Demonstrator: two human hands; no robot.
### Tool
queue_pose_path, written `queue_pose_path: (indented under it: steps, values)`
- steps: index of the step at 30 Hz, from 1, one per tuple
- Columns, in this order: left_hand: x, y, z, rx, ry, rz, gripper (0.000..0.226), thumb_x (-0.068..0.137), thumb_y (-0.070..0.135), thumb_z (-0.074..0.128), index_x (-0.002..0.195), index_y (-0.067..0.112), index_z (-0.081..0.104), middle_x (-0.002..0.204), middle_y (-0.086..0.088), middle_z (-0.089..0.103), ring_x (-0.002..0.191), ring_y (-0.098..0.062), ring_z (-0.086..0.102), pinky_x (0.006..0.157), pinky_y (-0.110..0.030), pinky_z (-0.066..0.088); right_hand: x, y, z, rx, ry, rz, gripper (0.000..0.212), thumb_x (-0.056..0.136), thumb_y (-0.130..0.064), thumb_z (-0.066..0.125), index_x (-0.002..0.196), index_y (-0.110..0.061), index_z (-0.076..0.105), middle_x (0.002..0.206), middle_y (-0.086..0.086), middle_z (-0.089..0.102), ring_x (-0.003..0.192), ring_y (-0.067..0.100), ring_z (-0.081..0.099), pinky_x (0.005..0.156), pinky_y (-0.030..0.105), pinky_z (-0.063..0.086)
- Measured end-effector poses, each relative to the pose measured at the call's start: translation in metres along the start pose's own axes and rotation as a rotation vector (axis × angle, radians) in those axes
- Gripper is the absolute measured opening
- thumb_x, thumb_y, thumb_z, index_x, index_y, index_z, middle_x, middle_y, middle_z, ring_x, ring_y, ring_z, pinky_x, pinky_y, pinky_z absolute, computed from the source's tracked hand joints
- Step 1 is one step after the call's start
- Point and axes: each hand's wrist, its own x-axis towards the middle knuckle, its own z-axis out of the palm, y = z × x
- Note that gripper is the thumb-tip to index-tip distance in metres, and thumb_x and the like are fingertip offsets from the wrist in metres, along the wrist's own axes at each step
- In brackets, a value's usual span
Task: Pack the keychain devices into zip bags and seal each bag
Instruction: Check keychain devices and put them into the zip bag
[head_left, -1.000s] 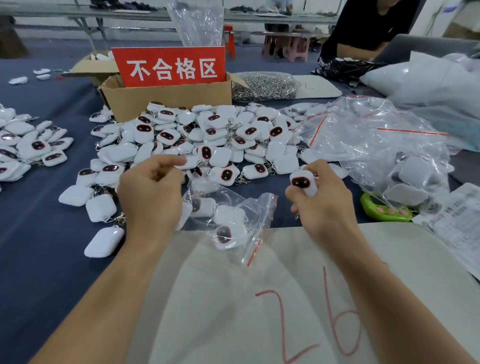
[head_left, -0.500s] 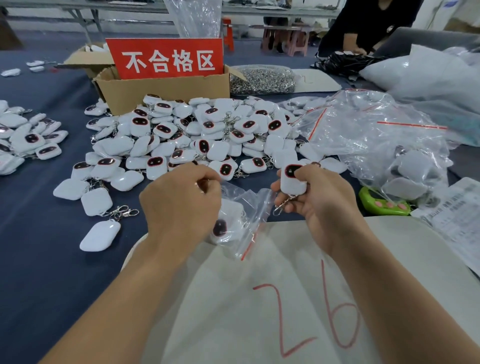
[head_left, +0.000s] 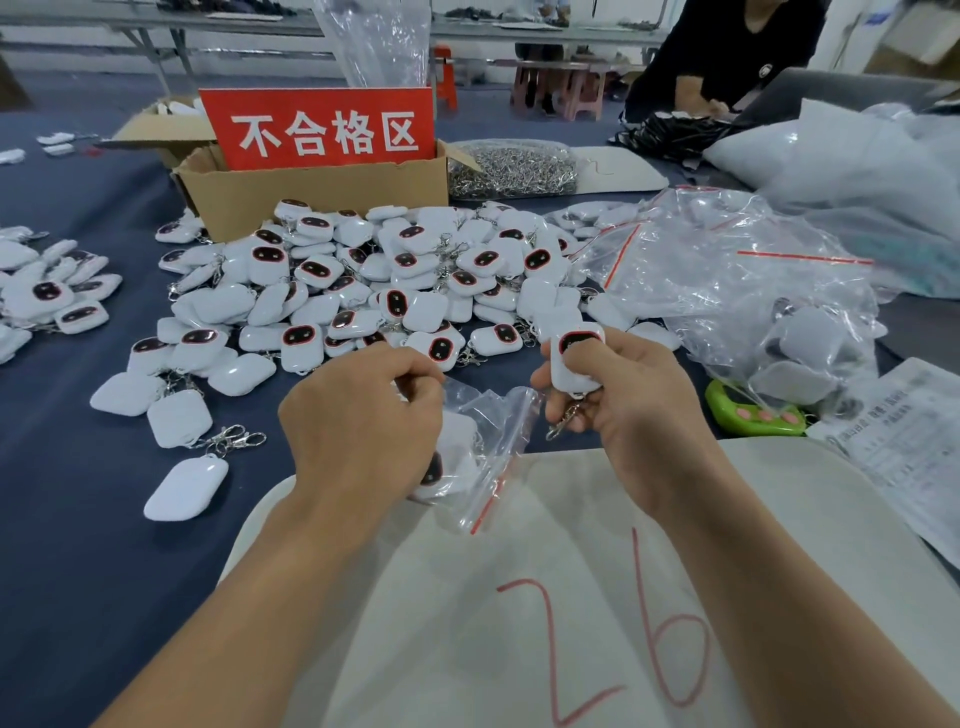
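Note:
My left hand (head_left: 363, 421) pinches the mouth of a clear zip bag (head_left: 483, 447) with a red seal strip; white keychain devices lie inside it. My right hand (head_left: 618, 410) grips one white keychain device (head_left: 574, 358) with a dark oval face, its metal clasp dangling below, and its lower fingers touch the bag's other edge. The device sits just right of the bag mouth, outside it. A big pile of the same white devices (head_left: 363, 280) covers the dark blue table behind my hands.
A cardboard box (head_left: 311, 192) with a red sign stands behind the pile. A heap of clear bags (head_left: 737, 291) lies at right, a green toy (head_left: 753, 415) and a printed sheet (head_left: 904, 447) beside it. A white sheet marked 26 (head_left: 571, 623) lies under my arms. Another person sits at the back right.
My right hand carried the device left, toward the bag. My left hand shifted right and pulled the bag up; both hands now meet at the bag mouth.

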Motion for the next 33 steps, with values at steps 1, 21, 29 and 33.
queue_pose_path:
  steps: [1, 21, 29, 33]
  values:
    - [0.000, 0.000, 0.000, -0.002, 0.000, -0.007, 0.025, 0.078, 0.034, 0.050, 0.071, 0.040, 0.073, 0.078, 0.022, 0.071, 0.071, -0.009, 0.059, 0.063, -0.013, 0.029, -0.001, 0.000, 0.000, -0.024, -0.002, -0.011, 0.027, 0.078, -0.021, 0.059, 0.091, -0.001, 0.072, 0.076, 0.015, 0.073, 0.057, 0.019, 0.058, 0.047, 0.024, 0.040]
    - [-0.001, 0.004, -0.003, -0.057, 0.018, -0.036, 0.023, 0.076, 0.034, 0.051, 0.065, 0.045, 0.068, 0.064, 0.028, 0.060, 0.064, -0.008, 0.056, 0.060, -0.016, 0.031, 0.001, 0.004, -0.002, 0.011, -0.167, -0.077, 0.022, 0.078, -0.009, 0.061, 0.097, -0.004, 0.071, 0.081, 0.015, 0.072, 0.056, 0.018, 0.056, 0.048, 0.021, 0.038]
    - [-0.005, 0.011, -0.010, -0.321, 0.052, 0.203, 0.039, 0.081, 0.028, 0.071, 0.119, 0.036, 0.073, 0.097, 0.034, 0.059, 0.086, 0.014, 0.050, 0.079, -0.008, 0.037, -0.005, 0.002, 0.004, -0.091, -0.172, -0.095, 0.020, 0.084, -0.009, 0.061, 0.103, -0.009, 0.056, 0.081, 0.021, 0.073, 0.056, 0.020, 0.053, 0.047, 0.023, 0.039]
    - [-0.009, 0.015, -0.007, -0.377, -0.002, 0.320, 0.041, 0.082, 0.037, 0.076, 0.123, 0.033, 0.073, 0.112, 0.027, 0.061, 0.100, 0.010, 0.051, 0.086, -0.011, 0.042, -0.009, 0.004, 0.007, -0.301, -0.073, -0.328, 0.006, 0.082, -0.009, 0.070, 0.085, -0.014, 0.071, 0.071, 0.010, 0.074, 0.056, 0.028, 0.058, 0.052, 0.036, 0.049]
